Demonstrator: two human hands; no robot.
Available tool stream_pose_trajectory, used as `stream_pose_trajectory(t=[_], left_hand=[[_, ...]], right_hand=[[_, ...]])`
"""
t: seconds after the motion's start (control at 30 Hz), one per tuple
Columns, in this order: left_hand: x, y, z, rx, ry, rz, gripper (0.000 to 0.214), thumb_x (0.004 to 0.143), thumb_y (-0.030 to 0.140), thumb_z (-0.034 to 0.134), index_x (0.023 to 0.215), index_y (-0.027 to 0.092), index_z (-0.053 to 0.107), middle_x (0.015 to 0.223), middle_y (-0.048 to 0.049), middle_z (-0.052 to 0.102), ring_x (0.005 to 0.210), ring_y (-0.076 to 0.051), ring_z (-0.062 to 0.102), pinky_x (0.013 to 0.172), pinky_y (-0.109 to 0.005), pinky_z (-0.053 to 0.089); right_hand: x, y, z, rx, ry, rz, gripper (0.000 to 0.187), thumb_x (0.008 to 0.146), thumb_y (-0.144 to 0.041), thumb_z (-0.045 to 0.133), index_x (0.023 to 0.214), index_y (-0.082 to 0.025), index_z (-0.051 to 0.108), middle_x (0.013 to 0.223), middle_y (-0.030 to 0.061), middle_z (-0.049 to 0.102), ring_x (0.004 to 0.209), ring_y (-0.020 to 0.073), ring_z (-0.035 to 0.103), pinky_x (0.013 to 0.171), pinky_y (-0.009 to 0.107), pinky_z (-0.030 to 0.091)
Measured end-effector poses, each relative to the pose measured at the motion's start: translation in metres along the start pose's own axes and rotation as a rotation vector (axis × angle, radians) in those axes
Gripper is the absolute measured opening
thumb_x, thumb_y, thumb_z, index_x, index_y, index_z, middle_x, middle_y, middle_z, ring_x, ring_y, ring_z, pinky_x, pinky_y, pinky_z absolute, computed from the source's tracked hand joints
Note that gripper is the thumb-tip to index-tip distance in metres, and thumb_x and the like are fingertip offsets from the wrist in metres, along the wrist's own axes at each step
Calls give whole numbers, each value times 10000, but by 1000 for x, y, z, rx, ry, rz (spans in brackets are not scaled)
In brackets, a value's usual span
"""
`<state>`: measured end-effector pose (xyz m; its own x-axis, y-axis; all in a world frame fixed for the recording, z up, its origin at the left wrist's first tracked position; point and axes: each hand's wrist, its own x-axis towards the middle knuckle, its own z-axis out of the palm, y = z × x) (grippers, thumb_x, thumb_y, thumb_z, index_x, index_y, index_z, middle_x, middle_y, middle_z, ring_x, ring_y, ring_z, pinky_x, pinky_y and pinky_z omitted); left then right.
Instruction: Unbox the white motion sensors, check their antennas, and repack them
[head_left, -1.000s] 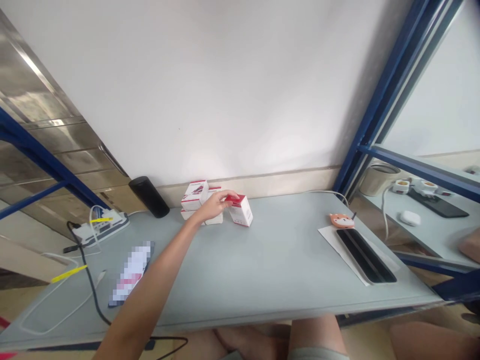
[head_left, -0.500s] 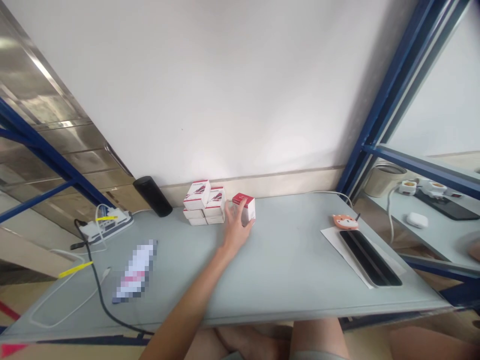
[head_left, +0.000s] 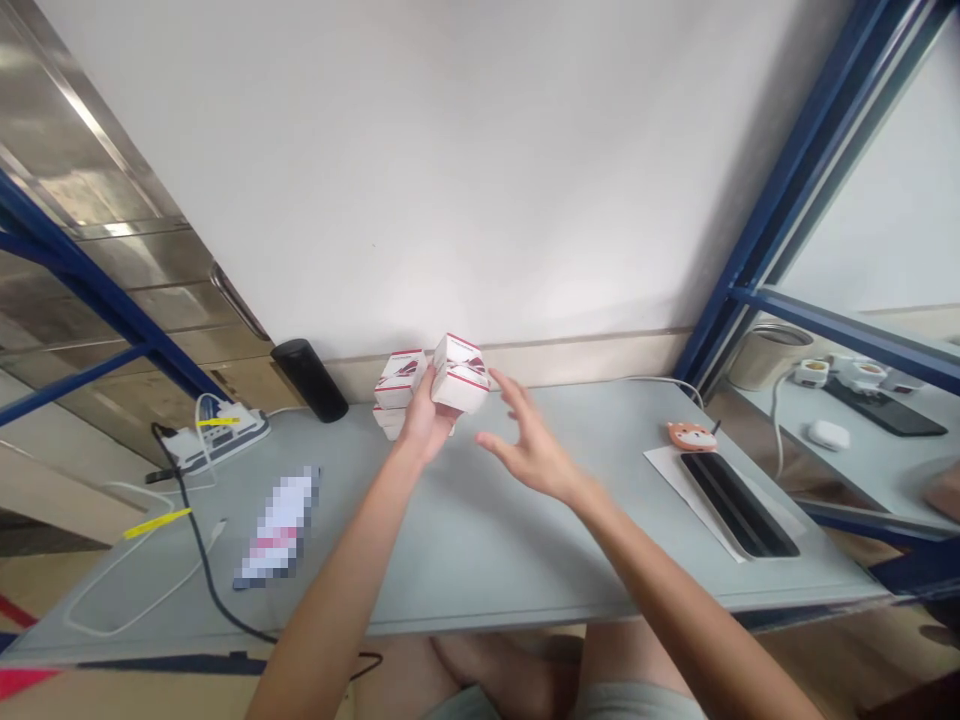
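Table [head_left: 480,560] carries, near its back edge, a stack of boxes [head_left: 400,374] whose top could topple if the left hand [head_left: 429,424], clamped on a raised box [head_left: 459,374] right beside it, swings leftward. The right hand [head_left: 534,446], spread apart, grips nothing. Count: one table, one stack with at least two boxes, partly hidden, two hands, one raised box.

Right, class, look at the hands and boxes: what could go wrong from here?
1. The held box might slip: the left hand grips it above the table, while the right hand is open beside it.
2. The stack might get knocked, since the left hand appears close in front of it.
3. The black cord could perhaps be snagged: it runs to the table's front edge, near the left forearm.
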<state>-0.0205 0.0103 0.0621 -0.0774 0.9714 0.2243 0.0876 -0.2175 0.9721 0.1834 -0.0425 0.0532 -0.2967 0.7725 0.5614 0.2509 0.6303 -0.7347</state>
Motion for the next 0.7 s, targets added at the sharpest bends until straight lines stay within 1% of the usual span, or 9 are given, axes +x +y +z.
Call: stream_pose_trajectory(t=[0.13,0.2,0.27,0.37,0.4,0.47,0.57,0.63,0.7], left_hand=[[0,-2,-20,126,134,37,532,1054,572,481,1358,183,680,1290,-127,772,1293,-334,678,1122,-483,534],[-1,-5,-41,202,252,77,457,1030,540,550,1304,210,707,1241,-102,778,1326,-340,644,1198,-488,461],[-2,-12,-66,273,411,120,427,1048,523,506,1315,246,690,1292,-87,752,1388,-328,591,1267,-490,375],[1,-38,-98,320,612,133,455,1062,477,440,1427,240,573,1580,-109,563,1561,-305,402,1342,-484,233],[2,-50,-105,319,635,121,497,1061,477,429,1486,234,513,1625,-120,515,1580,-298,377,1345,-483,226],[6,-73,-113,299,589,80,531,1063,519,393,1493,233,516,1592,-124,557,1549,-286,442,1321,-463,300],[12,-101,-114,248,491,52,627,1082,597,242,1492,227,538,1532,-129,622,1516,-274,504,1300,-468,359],[13,-111,-113,214,434,45,690,1082,623,165,1528,227,512,1535,-126,624,1528,-266,497,1304,-471,360],[12,-115,-113,193,358,28,747,1076,651,111,1572,224,471,1565,-119,603,1577,-262,435,1320,-470,331]], right_hand=[[32,35,60,198,111,33,518,1065,-386,573,1579,-349,523,1581,64,593,1407,258,605,1156,433,525],[45,42,78,169,142,43,478,1062,-349,570,1539,-344,574,1567,59,606,1377,254,627,1157,419,517],[58,46,91,69,143,87,476,1038,-319,602,1514,-339,598,1576,66,593,1386,273,617,1165,444,506],[76,51,111,-33,156,164,517,978,-290,676,1489,-301,602,1536,105,611,1347,319,635,1126,508,529],[80,52,117,-39,161,172,523,963,-291,693,1478,-290,601,1508,113,628,1321,325,649,1108,518,540],[86,54,126,-37,166,168,501,956,-304,703,1448,-282,608,1467,111,655,1275,319,671,1077,516,560],[85,52,120,-26,153,142,421,968,-332,697,1384,-300,639,1405,81,703,1178,293,716,1026,485,593],[79,48,101,-17,160,114,335,1006,-371,664,1334,-304,667,1325,71,743,1104,273,739,994,461,611],[70,43,75,-29,231,68,270,1096,-387,519,1278,-287,691,1307,88,733,1149,251,716,1016,440,600]])
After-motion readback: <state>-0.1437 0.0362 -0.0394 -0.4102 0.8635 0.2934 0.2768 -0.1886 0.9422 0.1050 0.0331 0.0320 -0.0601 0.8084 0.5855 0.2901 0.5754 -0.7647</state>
